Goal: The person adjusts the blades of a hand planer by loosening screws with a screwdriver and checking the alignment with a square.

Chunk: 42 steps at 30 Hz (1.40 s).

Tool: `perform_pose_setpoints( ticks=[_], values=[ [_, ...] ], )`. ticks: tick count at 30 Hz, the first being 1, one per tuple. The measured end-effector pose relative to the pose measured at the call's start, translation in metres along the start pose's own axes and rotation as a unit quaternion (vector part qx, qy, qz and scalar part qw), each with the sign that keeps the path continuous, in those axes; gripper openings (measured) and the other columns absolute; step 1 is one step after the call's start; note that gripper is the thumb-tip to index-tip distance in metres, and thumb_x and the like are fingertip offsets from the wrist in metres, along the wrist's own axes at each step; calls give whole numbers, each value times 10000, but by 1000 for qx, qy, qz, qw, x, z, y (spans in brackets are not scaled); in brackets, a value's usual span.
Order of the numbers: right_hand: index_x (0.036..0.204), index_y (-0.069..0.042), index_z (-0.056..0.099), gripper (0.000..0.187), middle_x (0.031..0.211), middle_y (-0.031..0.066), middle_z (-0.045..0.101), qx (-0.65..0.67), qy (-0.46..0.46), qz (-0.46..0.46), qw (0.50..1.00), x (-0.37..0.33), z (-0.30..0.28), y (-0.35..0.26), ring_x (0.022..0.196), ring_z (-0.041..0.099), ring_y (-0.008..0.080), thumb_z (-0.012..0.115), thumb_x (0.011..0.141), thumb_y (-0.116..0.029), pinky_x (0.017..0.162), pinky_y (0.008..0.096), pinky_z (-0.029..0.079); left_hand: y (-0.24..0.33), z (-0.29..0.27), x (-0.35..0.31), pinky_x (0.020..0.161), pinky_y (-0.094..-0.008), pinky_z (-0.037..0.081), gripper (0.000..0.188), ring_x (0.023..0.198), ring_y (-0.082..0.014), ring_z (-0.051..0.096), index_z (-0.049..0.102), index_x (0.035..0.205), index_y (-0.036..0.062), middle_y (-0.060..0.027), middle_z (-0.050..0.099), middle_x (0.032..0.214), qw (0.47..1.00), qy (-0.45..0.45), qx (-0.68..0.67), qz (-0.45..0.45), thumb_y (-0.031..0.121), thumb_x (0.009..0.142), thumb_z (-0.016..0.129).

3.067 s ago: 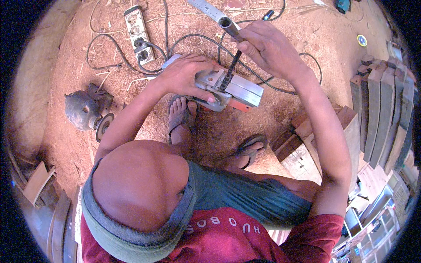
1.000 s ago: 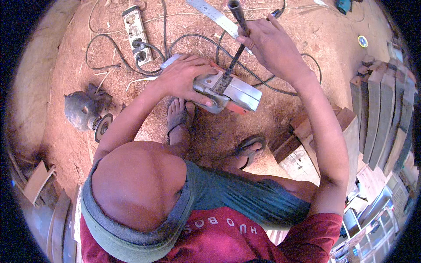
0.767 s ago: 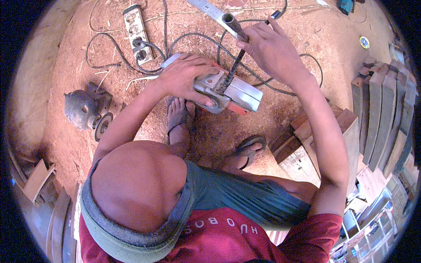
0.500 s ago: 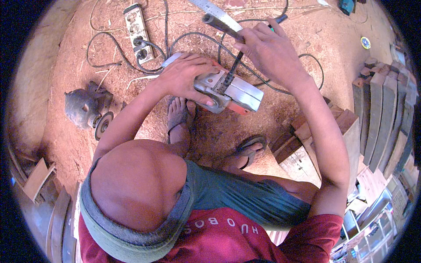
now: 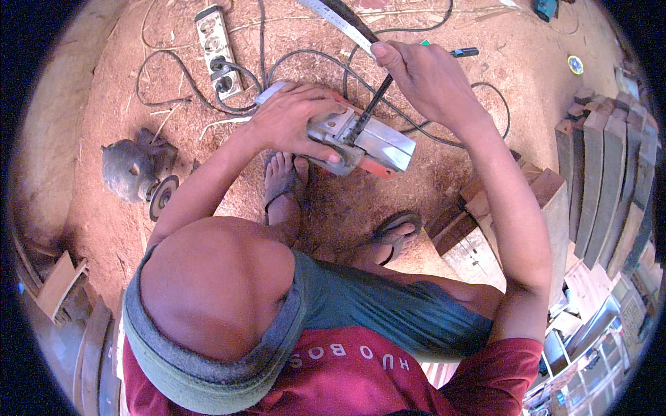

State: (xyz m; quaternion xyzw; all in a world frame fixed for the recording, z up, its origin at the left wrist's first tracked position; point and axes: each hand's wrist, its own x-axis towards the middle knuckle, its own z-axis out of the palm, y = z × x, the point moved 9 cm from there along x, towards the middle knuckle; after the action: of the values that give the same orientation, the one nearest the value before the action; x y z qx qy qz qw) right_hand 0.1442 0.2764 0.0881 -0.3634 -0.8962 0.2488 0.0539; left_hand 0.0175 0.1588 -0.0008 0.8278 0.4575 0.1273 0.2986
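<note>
An electric hand planer (image 5: pixel 388 147) with a silver metal sole and an orange-red body lies with its sole turned up near my feet. My left hand (image 5: pixel 298 119) is closed over its rear part, thumb on the near edge. My right hand (image 5: pixel 433 87) grips a black-shafted wrench (image 5: pixel 372 109); the shaft slants down into the slot across the planer's sole. A dark bar (image 5: pixel 352 22) sticks out from the same fist toward the far left, and a black and blue end (image 5: pixel 464 52) shows at its other side. The wrench tip is hidden in the slot.
Beyond the planer lie a silver strip (image 5: pixel 327 15), a white power strip (image 5: pixel 216 52) with plugs in it, and looping black cables (image 5: pixel 305 53). A bench grinder (image 5: pixel 130 170) sits on the left. Stacked wood pieces (image 5: pixel 600 180) and a wooden block (image 5: pixel 548 197) stand at right.
My right hand has turned and shifted slightly right and down; the dark bar in it has swung up toward the far edge. The planer and my left hand have hardly moved.
</note>
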Motion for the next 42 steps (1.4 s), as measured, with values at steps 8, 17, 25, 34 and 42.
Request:
perform_pose_setpoints(
  ticks=[8, 17, 25, 34, 42],
  values=[
    [985, -35, 726, 581, 712, 258, 654, -25, 45, -15, 999, 4, 4, -3, 766, 665, 501, 414, 1139, -500, 721, 582, 518, -3, 5, -3, 1079, -553, 371, 955, 1343, -282, 589, 674, 1398, 174, -73, 666, 1382, 1000, -11, -1, -24, 790, 676, 783],
    [951, -18, 721, 542, 722, 256, 667, -72, 45, 13, 996, 6, 6, -9, 747, 666, 509, 453, 1134, -451, 702, 592, 526, -3, 10, 0, 1037, -518, 371, 979, 1352, -259, 593, 674, 1417, 185, -71, 655, 1443, 998, -47, -12, -34, 806, 667, 781],
    [984, -25, 711, 482, 748, 244, 666, -87, 59, -2, 994, -5, 5, -5, 761, 666, 484, 474, 1131, -418, 722, 579, 517, -2, 10, 0, 1053, -532, 383, 956, 1345, -286, 595, 672, 1411, 172, -88, 663, 1422, 999, -32, -4, -15, 793, 692, 779],
    [1084, -43, 674, 234, 895, 140, 694, -146, 133, -92, 976, -4, -10, -7, 906, 669, 357, 646, 1049, -272, 858, 457, 487, -2, 11, -1, 1144, -538, 365, 968, 1412, -363, 528, 609, 1473, 141, -147, 594, 1497, 999, -49, -20, 8, 715, 720, 807],
    [1144, -50, 664, 278, 921, 128, 713, -176, 94, -133, 971, -1, 9, -1, 942, 681, 321, 642, 1051, -312, 878, 431, 492, 1, 6, 1, 1152, -532, 357, 932, 1399, -373, 530, 608, 1467, 130, -150, 579, 1511, 996, -58, -57, 23, 671, 734, 806]
  ],
)
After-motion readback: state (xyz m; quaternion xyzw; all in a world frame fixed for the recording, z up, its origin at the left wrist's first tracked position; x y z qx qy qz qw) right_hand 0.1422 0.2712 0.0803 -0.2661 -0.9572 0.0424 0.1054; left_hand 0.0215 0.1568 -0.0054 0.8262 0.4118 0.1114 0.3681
